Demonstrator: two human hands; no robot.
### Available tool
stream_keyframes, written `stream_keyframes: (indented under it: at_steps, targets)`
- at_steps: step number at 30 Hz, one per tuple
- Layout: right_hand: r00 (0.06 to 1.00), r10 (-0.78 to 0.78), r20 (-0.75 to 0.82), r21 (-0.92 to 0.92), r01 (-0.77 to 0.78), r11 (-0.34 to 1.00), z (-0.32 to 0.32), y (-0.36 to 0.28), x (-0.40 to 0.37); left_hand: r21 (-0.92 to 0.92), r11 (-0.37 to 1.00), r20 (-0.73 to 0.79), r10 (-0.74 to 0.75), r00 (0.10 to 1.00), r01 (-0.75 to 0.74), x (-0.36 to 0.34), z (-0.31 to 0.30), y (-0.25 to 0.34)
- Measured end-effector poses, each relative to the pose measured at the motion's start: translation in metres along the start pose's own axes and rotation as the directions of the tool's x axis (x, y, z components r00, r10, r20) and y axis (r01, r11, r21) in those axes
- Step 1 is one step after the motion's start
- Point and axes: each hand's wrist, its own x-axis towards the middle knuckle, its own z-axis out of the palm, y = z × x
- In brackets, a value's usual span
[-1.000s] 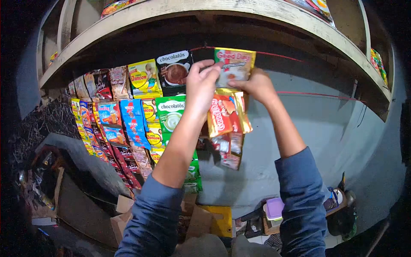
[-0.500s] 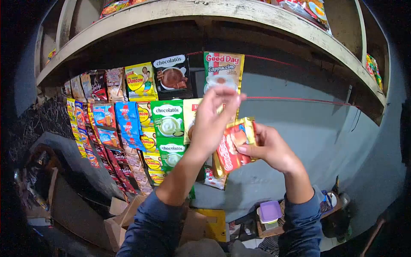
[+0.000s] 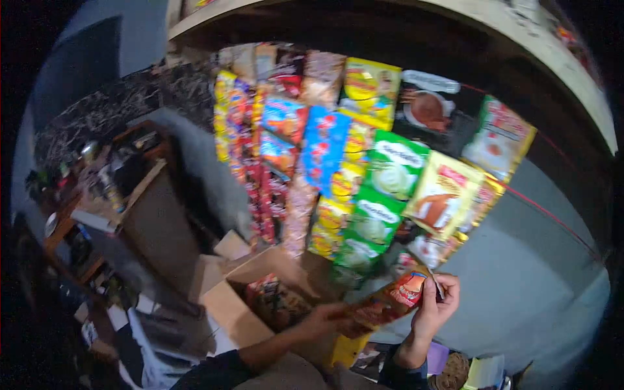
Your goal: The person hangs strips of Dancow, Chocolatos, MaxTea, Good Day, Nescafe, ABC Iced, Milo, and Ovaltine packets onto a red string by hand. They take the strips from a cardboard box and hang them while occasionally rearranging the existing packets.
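Note:
A strip of red-and-gold sachets [image 3: 383,304] stretches slantwise between my hands, below the hanging rows. My right hand [image 3: 437,305] pinches its upper end, thumb in front. At the lower left end, my left hand [image 3: 322,324] is closed on the strip, its fingers partly smeared by motion. Just above my right hand hang a cream-coloured sachet [image 3: 445,195] and a Good Day cappuccino sachet [image 3: 499,140]. Green chocolatos sachets [image 3: 396,166] hang to their left.
An open cardboard box [image 3: 237,309] with packets inside stands below the hanging strips. A red string [image 3: 552,218] crosses the grey wall. Overhead runs a wooden shelf [image 3: 481,23]. A cluttered cabinet [image 3: 156,214] stands at left, and a purple lid [image 3: 437,357] lies low at right.
My view has swung left and down, bringing the box into sight. My left hand has dropped from the hanging Good Day sachets to the strip. The red-and-gold sachets have been lowered and spread out.

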Motion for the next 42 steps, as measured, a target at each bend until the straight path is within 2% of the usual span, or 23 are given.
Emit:
stream_keyframes:
  at_steps: [2,4,6,7,8,9,12,13,14,16,18,22,24,26,28,31,33,35,36,37,38,40,42]
  targets:
    - [0.989,0.136,0.059,0.025,-0.138,0.990,0.021,0.012,-0.015,0.596,0.802,-0.226,0.220,0.949,-0.044,-0.023,-0.052,0.021]
    - [0.998,0.060,0.000,-0.035,-0.060,0.998,0.051,0.034,-0.031,0.486,0.873,-0.469,0.218,0.856,0.044,-0.046,-0.093,0.051]
    - [0.985,0.166,0.054,0.088,-0.171,0.981,0.064,0.074,-0.056,0.409,0.897,-0.556,0.392,0.733,-0.168,-0.060,-0.145,0.074]
    - [0.959,0.257,0.115,0.033,-0.263,0.964,0.081,0.082,-0.065,0.590,0.771,-0.506,0.585,0.634,-0.241,-0.063,-0.164,0.092]
    - [0.921,0.349,0.176,-0.019,-0.351,0.936,0.100,0.090,-0.076,0.609,0.758,-0.493,0.593,0.636,-0.235,-0.067,-0.175,0.114]
    - [0.775,0.575,0.260,-0.398,-0.457,0.796,0.110,0.091,-0.083,0.615,0.733,-0.471,0.637,0.610,-0.291,-0.074,-0.179,0.138]
    - [0.808,0.468,0.357,-0.411,-0.314,0.856,0.177,0.089,-0.113,0.630,0.667,-0.336,0.696,0.635,-0.398,-0.088,-0.221,0.180]
    - [0.806,0.350,0.477,-0.555,-0.032,0.831,0.200,0.072,-0.111,0.823,0.483,-0.051,0.589,0.806,-0.301,-0.095,-0.222,0.201]
    - [0.790,0.269,0.550,-0.481,0.038,0.876,0.226,0.058,-0.109,0.934,0.222,0.190,0.355,0.915,-0.280,-0.099,-0.222,0.220]
    - [0.776,0.196,0.599,-0.418,0.095,0.904,0.270,0.045,-0.113,0.929,0.187,0.284,0.194,0.939,-0.320,-0.097,-0.227,0.241]
    - [0.547,0.319,0.774,-0.402,0.035,0.915,0.298,0.049,-0.125,0.873,0.132,0.465,0.066,0.883,-0.470,-0.097,-0.233,0.249]
    - [0.435,0.256,0.863,-0.358,0.169,0.918,0.300,0.072,-0.173,0.825,0.214,0.509,0.125,0.852,-0.524,-0.117,-0.233,0.261]
    - [0.628,0.184,0.756,-0.261,0.031,0.965,0.299,0.047,-0.170,0.820,0.245,0.482,0.193,0.855,-0.518,-0.125,-0.234,0.250]
    - [0.577,0.173,0.798,-0.268,0.082,0.960,0.309,0.029,-0.170,0.829,0.280,0.456,0.159,0.875,-0.483,-0.135,-0.242,0.255]
    - [0.777,0.274,0.566,-0.257,-0.150,0.955,0.333,-0.001,-0.164,0.837,0.246,0.458,0.171,0.872,-0.488,-0.131,-0.249,0.264]
    - [0.765,0.269,0.585,-0.304,-0.101,0.947,0.340,0.036,-0.167,0.887,0.326,0.298,0.135,0.945,-0.326,-0.124,-0.266,0.292]
    - [0.840,-0.185,0.510,-0.144,0.295,0.945,0.375,0.005,-0.134,0.848,0.296,0.334,0.346,0.877,-0.440,-0.115,-0.275,0.319]
    - [0.673,-0.225,0.705,-0.188,0.483,0.855,0.398,-0.003,-0.100,0.830,0.350,0.225,0.502,0.835,-0.434,-0.112,-0.296,0.343]
    - [0.691,-0.066,0.720,-0.246,0.344,0.906,0.416,-0.025,-0.088,0.819,0.283,0.221,0.648,0.729,-0.500,-0.103,-0.317,0.351]
    - [0.699,-0.117,0.705,-0.194,0.349,0.917,0.434,-0.019,-0.077,0.804,0.205,0.211,0.779,0.591,-0.558,-0.095,-0.336,0.358]
    - [0.682,-0.182,0.709,-0.214,0.453,0.865,0.454,-0.012,-0.062,0.639,0.443,0.045,0.795,0.605,-0.630,-0.097,-0.343,0.368]
    - [0.787,-0.276,0.551,-0.191,0.441,0.877,0.505,-0.010,-0.042,0.454,0.585,-0.146,0.793,0.592,-0.672,-0.096,-0.374,0.380]
    - [0.839,-0.223,0.496,-0.254,0.386,0.887,0.547,-0.005,-0.016,0.438,0.636,-0.127,0.744,0.656,-0.635,-0.097,-0.407,0.392]
